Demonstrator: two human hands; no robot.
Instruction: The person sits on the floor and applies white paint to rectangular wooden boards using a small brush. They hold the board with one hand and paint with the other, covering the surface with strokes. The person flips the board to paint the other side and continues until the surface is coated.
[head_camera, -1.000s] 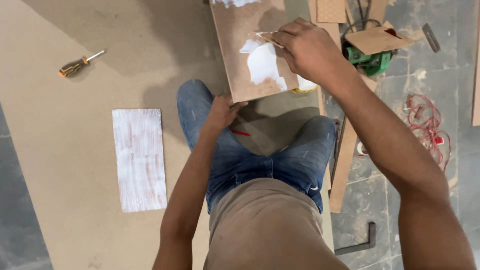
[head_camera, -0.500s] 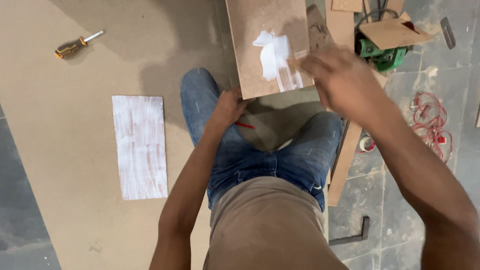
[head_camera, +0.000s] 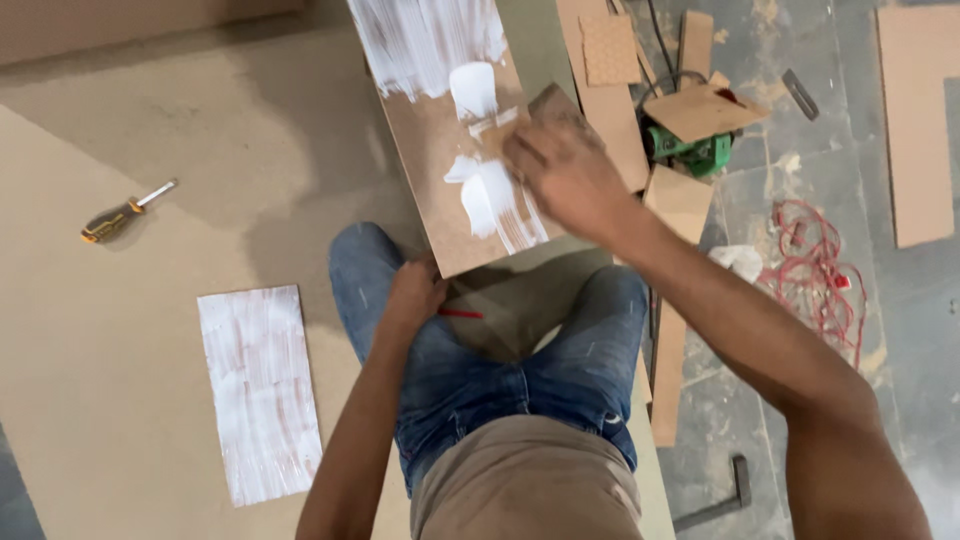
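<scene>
A brown board (head_camera: 425, 150) tilts up in front of my knees, with white glue (head_camera: 490, 200) smeared over its far end and its middle. My right hand (head_camera: 565, 170) presses a small brown spreader piece (head_camera: 550, 100) against the board's right side, beside the wet streaks. My left hand (head_camera: 410, 295) grips the board's near corner by my left knee. A thin red stick (head_camera: 460, 313) lies just under that corner.
A second board coated in white (head_camera: 260, 390) lies on the large tan sheet (head_camera: 120, 330) at left, with a yellow-handled screwdriver (head_camera: 125, 212) beyond it. At right are a green power tool (head_camera: 690, 150), board offcuts (head_camera: 915, 120) and a red cord (head_camera: 815, 285).
My right hand has swept down and back up across the board, dragging the white glue into streaks. The view has shifted, showing more of the board's coated far end.
</scene>
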